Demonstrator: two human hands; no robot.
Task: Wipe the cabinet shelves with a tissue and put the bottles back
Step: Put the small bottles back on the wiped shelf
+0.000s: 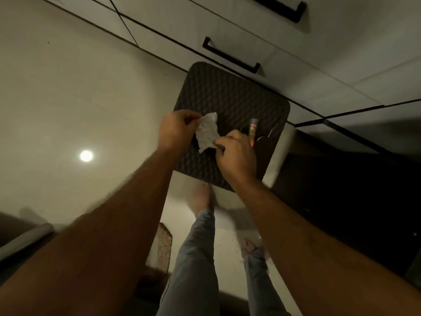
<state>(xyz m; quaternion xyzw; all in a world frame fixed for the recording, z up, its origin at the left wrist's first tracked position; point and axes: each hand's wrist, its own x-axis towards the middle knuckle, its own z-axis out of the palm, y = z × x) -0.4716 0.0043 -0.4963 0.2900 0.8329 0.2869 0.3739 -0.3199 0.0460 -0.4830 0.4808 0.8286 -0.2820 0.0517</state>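
White tissue (207, 132) — dark, diamond-patterned mat (239, 99).

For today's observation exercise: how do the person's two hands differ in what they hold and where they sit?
The left hand pinches only the tissue, at its upper edge; the right hand pinches its lower edge and also holds a small bottle. The left hand sits higher in the picture. Both share the tissue, above the dark mat.

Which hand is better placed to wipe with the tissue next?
Probably the left hand: it pinches only the tissue. The right hand pinches it too, but also holds a small bottle.
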